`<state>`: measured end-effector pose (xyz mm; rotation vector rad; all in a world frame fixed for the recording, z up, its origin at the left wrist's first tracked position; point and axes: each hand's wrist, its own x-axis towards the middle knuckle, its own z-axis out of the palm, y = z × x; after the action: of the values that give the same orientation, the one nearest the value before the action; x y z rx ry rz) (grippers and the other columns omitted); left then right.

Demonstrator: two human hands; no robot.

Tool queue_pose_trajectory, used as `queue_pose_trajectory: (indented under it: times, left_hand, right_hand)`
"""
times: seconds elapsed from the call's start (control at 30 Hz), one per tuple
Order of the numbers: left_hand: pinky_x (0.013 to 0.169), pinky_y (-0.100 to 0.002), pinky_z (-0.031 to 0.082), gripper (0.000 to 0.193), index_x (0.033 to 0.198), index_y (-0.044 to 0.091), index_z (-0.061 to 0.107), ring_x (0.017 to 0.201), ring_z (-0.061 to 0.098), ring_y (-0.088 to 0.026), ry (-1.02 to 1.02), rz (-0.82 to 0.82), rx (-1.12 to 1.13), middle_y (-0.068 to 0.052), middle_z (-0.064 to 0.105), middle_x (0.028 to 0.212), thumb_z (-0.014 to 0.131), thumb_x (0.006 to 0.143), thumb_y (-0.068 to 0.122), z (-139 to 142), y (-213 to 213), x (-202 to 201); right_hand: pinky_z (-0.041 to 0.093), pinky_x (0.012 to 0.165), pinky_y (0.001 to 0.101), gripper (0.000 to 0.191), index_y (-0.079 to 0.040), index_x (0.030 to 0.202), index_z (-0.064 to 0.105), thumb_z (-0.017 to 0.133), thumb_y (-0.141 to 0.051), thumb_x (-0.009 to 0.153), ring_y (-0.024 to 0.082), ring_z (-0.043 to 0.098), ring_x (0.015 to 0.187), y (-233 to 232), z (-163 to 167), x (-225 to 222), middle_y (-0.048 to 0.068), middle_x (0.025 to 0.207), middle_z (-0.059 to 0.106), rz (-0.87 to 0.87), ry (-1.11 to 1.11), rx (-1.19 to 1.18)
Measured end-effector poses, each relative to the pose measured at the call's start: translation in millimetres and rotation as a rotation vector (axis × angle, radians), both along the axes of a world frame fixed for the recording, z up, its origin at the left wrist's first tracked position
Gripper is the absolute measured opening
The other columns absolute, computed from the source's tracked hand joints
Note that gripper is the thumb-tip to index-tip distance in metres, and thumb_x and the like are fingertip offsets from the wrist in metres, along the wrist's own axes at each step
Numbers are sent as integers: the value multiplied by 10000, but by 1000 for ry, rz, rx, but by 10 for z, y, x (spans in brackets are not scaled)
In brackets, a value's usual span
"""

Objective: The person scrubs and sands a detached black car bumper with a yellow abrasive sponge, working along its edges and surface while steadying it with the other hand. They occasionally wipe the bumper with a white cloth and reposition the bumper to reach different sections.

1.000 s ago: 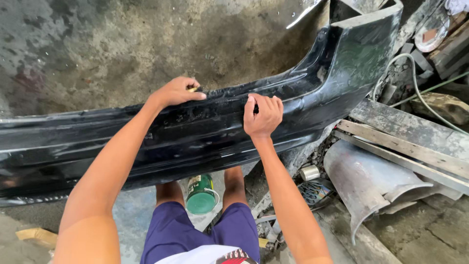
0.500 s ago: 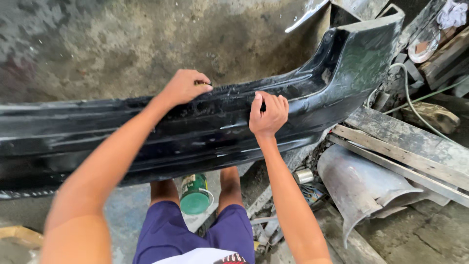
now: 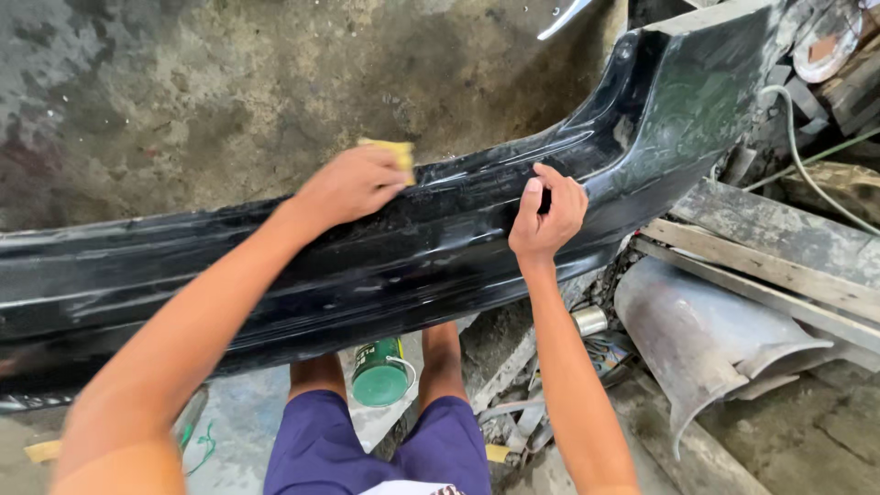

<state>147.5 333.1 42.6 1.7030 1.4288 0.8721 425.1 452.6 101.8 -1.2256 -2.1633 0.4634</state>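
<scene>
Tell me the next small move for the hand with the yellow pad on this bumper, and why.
Probably stroke the yellow pad under the left hand along the black bumper toward the right hand, which braces the upper edge; the pad sits at that edge.

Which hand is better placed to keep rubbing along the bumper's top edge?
The left hand, probably. It already presses the yellow pad onto the black bumper at its upper edge. The right hand carries nothing and grips the bumper, apparently steadying it.
</scene>
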Motion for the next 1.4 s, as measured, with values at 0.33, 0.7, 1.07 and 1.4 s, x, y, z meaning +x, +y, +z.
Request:
queue_pose_trajectory:
  times: [0.33, 0.7, 1.07, 1.4]
  left_hand:
    - [800, -480, 544, 183, 1008, 38, 768, 921, 658, -399, 29, -107, -41, -177, 701, 961, 696, 881, 149, 138, -212, -342]
    - [830, -466, 538, 140, 1014, 30, 730, 960, 653, -379, -9, -130, 93, -160, 672, 979, 714, 886, 83, -149, 560, 462]
    - [881, -460, 548, 158, 1022, 35, 739, 947, 661, -371, 85, -102, 64, -147, 678, 985, 737, 873, 89, 57, 173, 180]
    - [844, -458, 516, 104, 1006, 61, 720, 961, 612, -360, 154, -269, 31, -135, 639, 951, 723, 907, 88, -14, 809, 689]
  right_hand:
    - [459, 1010, 456, 228, -41, 1102, 732, 582, -192, 1019, 327, 632, 877, -14, -30, 37, 88, 894, 666, 2, -34, -6]
    - [460, 1023, 473, 233, -39, 1093, 721, 580, -194, 993, 309, 634, 856, 28, 17, 62, 73, 862, 666, -8, -23, -25]
    - [461, 1039, 468, 261, -38, 1121, 712, 554, -215, 1014, 288, 656, 856, 12, -39, 158, 49, 851, 680, -23, 60, -69]
    - [466, 1057, 435, 375, 3, 1261, 640, 497, -281, 1063, 262, 691, 883, 25, -19, 195, 50, 860, 692, -57, 154, -106]
